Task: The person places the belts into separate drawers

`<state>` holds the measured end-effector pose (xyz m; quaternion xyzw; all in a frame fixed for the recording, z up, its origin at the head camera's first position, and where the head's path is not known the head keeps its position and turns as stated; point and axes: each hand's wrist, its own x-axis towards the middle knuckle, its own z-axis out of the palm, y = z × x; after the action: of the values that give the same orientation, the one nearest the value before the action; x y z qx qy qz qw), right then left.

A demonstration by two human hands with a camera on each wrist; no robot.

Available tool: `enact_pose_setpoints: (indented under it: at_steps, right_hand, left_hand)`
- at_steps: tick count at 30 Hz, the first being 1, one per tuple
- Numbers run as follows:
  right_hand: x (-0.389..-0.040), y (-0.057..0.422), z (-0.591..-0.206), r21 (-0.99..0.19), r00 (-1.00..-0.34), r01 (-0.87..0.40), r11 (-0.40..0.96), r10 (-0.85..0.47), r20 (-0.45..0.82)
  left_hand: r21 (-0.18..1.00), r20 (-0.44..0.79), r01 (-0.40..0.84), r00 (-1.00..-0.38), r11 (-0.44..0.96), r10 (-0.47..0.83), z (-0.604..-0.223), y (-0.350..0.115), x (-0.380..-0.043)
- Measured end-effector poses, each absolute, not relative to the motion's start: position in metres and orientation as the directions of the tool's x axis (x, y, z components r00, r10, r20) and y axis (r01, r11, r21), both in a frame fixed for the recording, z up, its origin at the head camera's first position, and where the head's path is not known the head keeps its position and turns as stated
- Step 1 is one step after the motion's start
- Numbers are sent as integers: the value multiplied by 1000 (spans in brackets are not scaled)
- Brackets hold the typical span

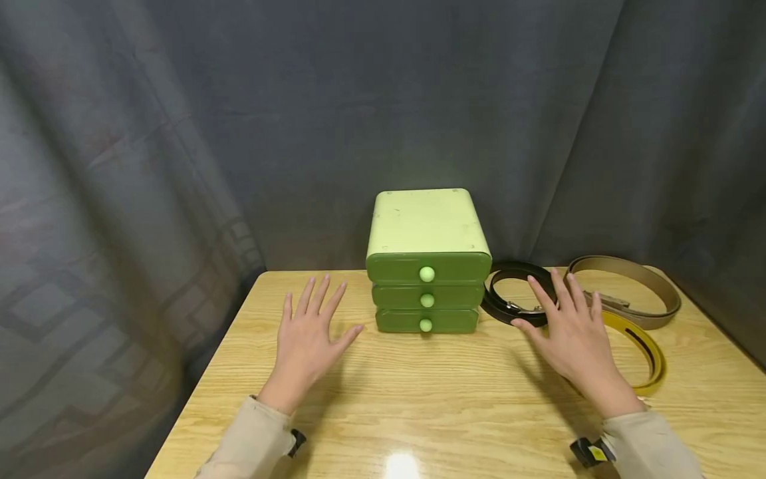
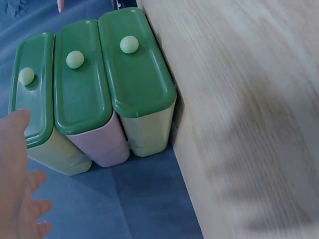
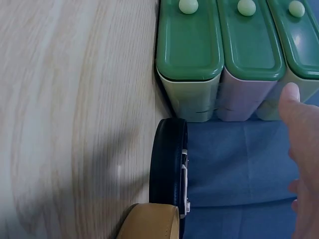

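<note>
A small cabinet point(image 1: 427, 223) with a pale green top and three stacked green drawers stands toward the back of the table; each drawer front has a round light knob point(image 1: 427, 274). My left hand point(image 1: 305, 349) is held over the table to the cabinet's left, fingers spread, touching nothing. On the other side my right hand point(image 1: 577, 339) hovers with spread fingers, nearest the belts. A coiled black belt point(image 3: 167, 164) lies beside the cabinet. Partly behind the right hand is a yellow belt point(image 1: 655, 356), and farther right a coiled taupe belt point(image 1: 664, 293). All three drawers look closed.
The wooden table point(image 1: 419, 399) has its left edge near my left forearm. Dark grey curtains point(image 1: 383, 120) hang close behind the table and along its sides. Each wrist carries a dark strap point(image 1: 592, 452) below the sleeve cuff.
</note>
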<state>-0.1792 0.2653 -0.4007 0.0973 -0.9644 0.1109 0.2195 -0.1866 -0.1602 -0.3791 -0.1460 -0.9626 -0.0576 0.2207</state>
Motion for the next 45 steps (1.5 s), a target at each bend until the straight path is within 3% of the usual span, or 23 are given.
enact_pose_setpoints:
  at_steps: [13, 21, 29, 45]
  right_hand:
    - [-176, 263, -401, -180, -877, -243, 953, -137, 461]
    - [-175, 261, -404, -207, -872, -269, 941, -147, 468]
    - [-173, 258, -406, -232, -874, -280, 932, -147, 463]
    - [-169, 253, -407, -228, -865, -294, 928, -157, 477]
  left_hand:
    - [195, 398, 397, -868, 897, 297, -361, -160, -197]
    - [266, 530, 525, -780, 808, 333, -348, -164, -220]
    - [339, 545, 624, -740, 704, 394, -335, -162, -245]
    - [529, 426, 595, -803, 605, 416, -320, -149, -284]
